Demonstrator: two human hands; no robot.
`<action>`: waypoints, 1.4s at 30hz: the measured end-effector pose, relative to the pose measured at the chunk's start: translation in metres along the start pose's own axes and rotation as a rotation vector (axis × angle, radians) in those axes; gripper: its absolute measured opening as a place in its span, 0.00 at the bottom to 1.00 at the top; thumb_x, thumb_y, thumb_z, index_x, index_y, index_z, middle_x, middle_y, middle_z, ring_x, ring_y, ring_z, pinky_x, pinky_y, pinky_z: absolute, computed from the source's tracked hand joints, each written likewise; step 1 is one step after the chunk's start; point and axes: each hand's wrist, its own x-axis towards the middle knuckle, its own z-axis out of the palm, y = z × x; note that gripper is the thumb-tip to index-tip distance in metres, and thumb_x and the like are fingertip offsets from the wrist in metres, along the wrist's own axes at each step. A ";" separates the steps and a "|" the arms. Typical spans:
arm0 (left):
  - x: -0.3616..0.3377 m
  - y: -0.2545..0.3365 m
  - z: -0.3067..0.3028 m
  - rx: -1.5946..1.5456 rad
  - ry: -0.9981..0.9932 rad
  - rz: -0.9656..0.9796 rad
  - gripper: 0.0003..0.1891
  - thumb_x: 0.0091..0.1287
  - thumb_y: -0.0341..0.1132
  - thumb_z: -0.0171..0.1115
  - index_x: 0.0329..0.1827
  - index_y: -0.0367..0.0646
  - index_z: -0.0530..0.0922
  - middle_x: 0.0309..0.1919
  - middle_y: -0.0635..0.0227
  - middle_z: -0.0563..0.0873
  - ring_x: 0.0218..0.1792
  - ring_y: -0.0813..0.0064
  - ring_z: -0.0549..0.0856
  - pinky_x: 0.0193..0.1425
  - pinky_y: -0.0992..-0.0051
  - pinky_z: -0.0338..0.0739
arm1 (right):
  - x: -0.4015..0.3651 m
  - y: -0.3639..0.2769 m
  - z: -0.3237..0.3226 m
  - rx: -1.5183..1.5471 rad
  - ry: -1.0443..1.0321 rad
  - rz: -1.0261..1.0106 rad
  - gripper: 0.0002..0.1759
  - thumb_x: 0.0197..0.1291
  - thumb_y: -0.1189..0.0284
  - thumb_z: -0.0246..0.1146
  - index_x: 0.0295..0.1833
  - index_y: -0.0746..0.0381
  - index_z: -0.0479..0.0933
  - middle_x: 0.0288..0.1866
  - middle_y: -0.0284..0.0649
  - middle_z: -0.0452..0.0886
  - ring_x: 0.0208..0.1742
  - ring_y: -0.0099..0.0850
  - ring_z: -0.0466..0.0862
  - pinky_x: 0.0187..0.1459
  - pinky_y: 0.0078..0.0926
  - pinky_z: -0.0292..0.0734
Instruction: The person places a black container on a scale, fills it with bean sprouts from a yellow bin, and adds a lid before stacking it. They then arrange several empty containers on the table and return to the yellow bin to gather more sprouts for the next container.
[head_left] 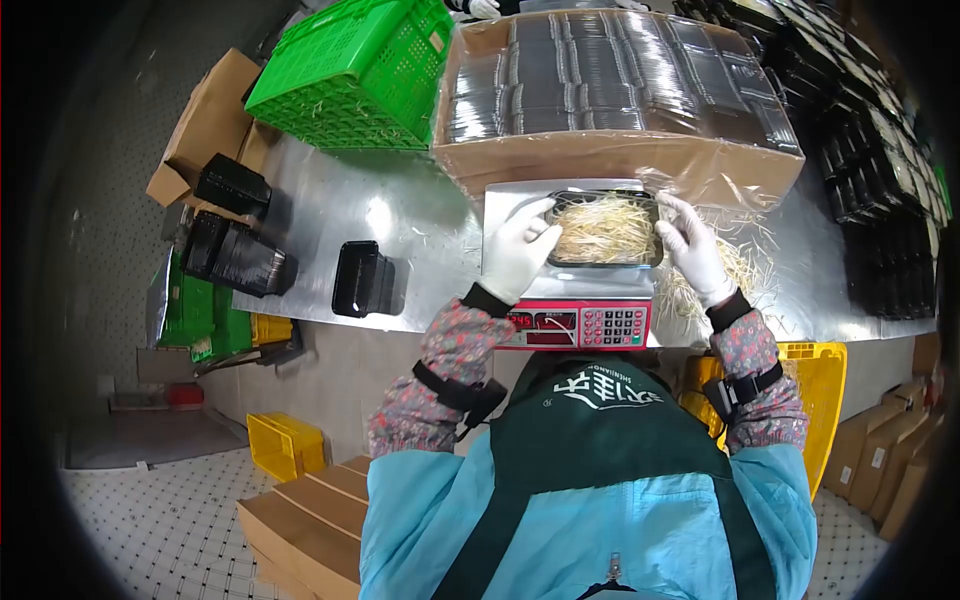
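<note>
Between your two gloved hands, a black tray point(604, 264) heaped with pale sprouts point(603, 228) sits on the scale point(580, 325). Your left hand point(517, 250) curls its fingers against one rim; grip unclear. Your right hand point(692, 248) spreads its fingers loosely over the other rim, with loose sprouts point(742, 268) scattered just beyond them.

Black tray point(604, 262) of pale sprouts point(603, 230) atop scale point(580, 322)
</note>
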 end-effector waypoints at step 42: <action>-0.009 -0.009 0.048 -0.498 -0.222 -0.470 0.07 0.64 0.19 0.57 0.37 0.42 0.70 0.33 0.61 0.82 0.32 0.64 0.88 0.30 0.69 0.86 | -0.047 0.013 -0.075 0.066 -0.160 0.259 0.22 0.64 0.62 0.68 0.58 0.61 0.72 0.38 0.41 0.85 0.37 0.25 0.84 0.35 0.25 0.78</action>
